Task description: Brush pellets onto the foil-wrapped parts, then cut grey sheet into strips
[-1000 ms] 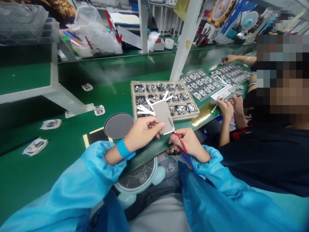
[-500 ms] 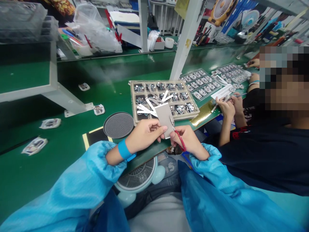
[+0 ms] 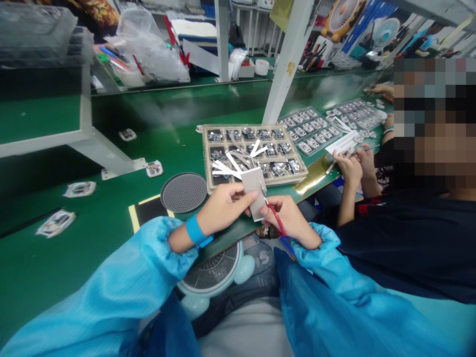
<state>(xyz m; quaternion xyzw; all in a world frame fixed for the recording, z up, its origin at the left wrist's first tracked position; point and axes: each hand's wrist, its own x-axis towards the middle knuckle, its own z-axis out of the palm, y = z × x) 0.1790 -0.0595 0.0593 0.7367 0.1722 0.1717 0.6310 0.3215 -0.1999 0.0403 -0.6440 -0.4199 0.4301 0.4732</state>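
Observation:
Between the thumb and fingers of my left hand is a flat grey rectangular sheet, tilted over the bench edge. My right hand is closed around red-handled scissors. Their blades lie at the sheet's right side, and how far they are apart is too small to tell. Just beyond the sheet stands a compartmented tray with small electronic parts. Several white strips lie loose across its front and middle.
Left of my hands is a round dark perforated dish on a black, yellow-edged pad. Several small white-framed parts lie on the green bench. A post rises behind the tray. At right, a co-worker's hands work close by.
The grey sheet has dipped slightly, its top edge lower than before. The scissors have shifted a little left with my right hand. My left hand keeps its grip.

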